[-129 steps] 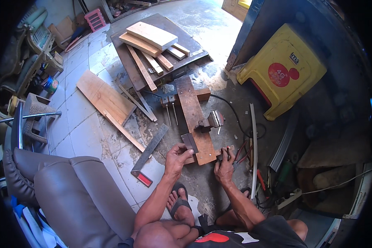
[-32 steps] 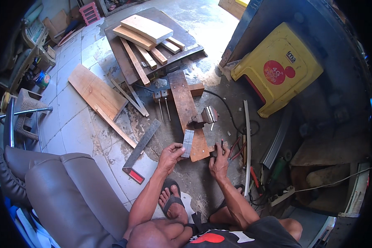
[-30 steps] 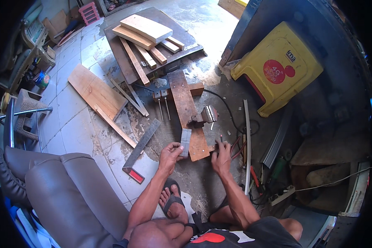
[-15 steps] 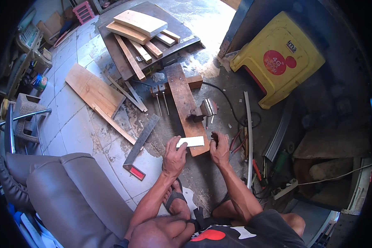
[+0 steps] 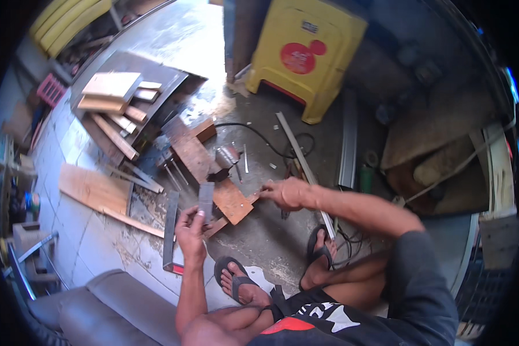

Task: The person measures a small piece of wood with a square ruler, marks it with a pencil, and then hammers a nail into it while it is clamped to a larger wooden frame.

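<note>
My left hand [image 5: 191, 233] pinches a small flat rectangular piece [image 5: 206, 199], greyish in the shade, and holds it upright beside the low wooden bench plank [image 5: 232, 203]. Off the plank's near right corner is my right hand [image 5: 287, 194], arm reaching across from the right. Its fingers are closed together; whatever they hold is too small to make out. A metal-and-dark fixture [image 5: 228, 157] sits on the plank's right edge. The steel square [image 5: 170, 228], with a red-marked end, lies on the floor left of my left hand.
Boards and battens [image 5: 112, 86] are stacked on a dark low table, far left. A wide board [image 5: 95, 187] lies on the tiles. A yellow plastic stool [image 5: 305, 52] stands far right. A long pale strip [image 5: 305, 167] and a black cable [image 5: 259, 144] lie on the right. A brown padded seat [image 5: 121, 311] is near left.
The view has swung right. My left hand has turned the flat piece from lying level, where it looked white, to upright. My right hand has moved away from it, reaching farther out past the plank's corner.
</note>
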A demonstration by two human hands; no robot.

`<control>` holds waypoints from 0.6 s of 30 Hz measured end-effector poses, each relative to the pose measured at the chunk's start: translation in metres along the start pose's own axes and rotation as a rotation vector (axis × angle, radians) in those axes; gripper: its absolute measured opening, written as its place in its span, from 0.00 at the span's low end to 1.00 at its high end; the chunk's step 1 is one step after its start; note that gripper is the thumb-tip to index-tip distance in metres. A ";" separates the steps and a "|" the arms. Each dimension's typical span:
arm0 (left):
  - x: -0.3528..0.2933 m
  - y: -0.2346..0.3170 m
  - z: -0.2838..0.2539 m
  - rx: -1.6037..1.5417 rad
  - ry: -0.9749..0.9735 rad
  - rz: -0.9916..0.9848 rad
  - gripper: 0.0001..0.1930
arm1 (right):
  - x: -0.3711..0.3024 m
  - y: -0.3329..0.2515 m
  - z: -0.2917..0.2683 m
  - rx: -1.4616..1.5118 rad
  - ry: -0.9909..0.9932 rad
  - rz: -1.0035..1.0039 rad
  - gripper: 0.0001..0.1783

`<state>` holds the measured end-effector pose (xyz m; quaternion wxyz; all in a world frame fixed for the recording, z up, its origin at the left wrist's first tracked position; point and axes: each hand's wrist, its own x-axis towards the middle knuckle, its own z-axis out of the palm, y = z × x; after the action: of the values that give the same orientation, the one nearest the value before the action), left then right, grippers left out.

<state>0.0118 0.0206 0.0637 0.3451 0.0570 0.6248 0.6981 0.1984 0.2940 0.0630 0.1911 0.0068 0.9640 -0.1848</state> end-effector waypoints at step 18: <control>0.032 0.213 0.082 0.166 -0.110 0.065 0.16 | -0.155 0.140 0.067 0.269 -0.300 0.796 0.21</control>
<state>-0.0584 0.1105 0.2641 0.3500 0.1439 0.6584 0.6506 0.3786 0.4092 0.0135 0.3824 0.3754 0.8153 -0.2194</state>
